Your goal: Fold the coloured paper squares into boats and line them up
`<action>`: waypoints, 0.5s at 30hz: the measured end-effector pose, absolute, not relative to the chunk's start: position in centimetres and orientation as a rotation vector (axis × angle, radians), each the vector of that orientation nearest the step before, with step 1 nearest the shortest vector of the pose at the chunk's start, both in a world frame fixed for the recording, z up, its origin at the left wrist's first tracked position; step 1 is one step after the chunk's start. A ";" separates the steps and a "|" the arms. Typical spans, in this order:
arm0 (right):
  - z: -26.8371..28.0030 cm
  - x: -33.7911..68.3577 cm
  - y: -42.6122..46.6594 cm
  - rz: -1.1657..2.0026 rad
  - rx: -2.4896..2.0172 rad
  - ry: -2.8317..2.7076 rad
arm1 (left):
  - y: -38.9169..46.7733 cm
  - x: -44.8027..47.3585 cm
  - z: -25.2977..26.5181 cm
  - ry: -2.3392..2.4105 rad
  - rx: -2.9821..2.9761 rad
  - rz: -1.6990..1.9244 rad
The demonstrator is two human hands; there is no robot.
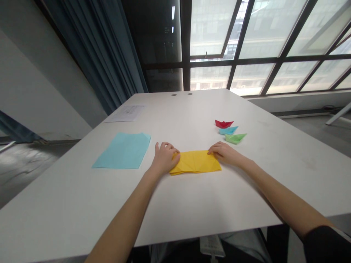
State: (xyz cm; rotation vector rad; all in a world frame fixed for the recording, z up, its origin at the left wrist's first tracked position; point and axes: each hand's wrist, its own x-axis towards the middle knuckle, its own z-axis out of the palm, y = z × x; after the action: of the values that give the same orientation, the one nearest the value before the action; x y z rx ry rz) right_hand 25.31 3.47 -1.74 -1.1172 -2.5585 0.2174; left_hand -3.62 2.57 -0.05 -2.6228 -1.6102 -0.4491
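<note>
A folded sheet of yellow paper [196,162] lies on the white table in front of me, with a crease near its middle. At its left end, my left hand [165,157] grips the edge, thumb laid over the top. My right hand [223,152] pinches the far right corner between closed fingers. Part of each end of the paper is hidden under the fingers. Beyond my right hand sit three small folded paper boats: a red one [224,124], a blue one [228,130] and a green one [236,138].
Light blue paper sheets [123,151] lie to the left of my left hand. Farther back, a printed white sheet [126,113] rests at the left edge of the white table [181,120]. A dark blue curtain [101,47] hangs behind, and windows line the far side.
</note>
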 end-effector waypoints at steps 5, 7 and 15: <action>-1.1 22.9 2.3 0.123 -1.139 -2.593 | 1.2 -0.9 0.0 -1.300 -2.827 -0.378; -1.1 21.9 1.7 0.143 -1.154 -2.623 | 1.0 -0.2 -0.5 -1.303 -2.855 -0.326; -2.4 20.5 0.3 0.325 -1.343 -2.726 | 0.6 0.2 -2.3 -1.484 -2.900 -0.037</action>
State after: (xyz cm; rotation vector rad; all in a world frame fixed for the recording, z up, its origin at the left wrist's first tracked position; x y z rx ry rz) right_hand 20.50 0.30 -2.44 -1.3427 -2.7259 0.3248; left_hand 0.17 0.61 -2.30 -2.9004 -1.4836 -0.0366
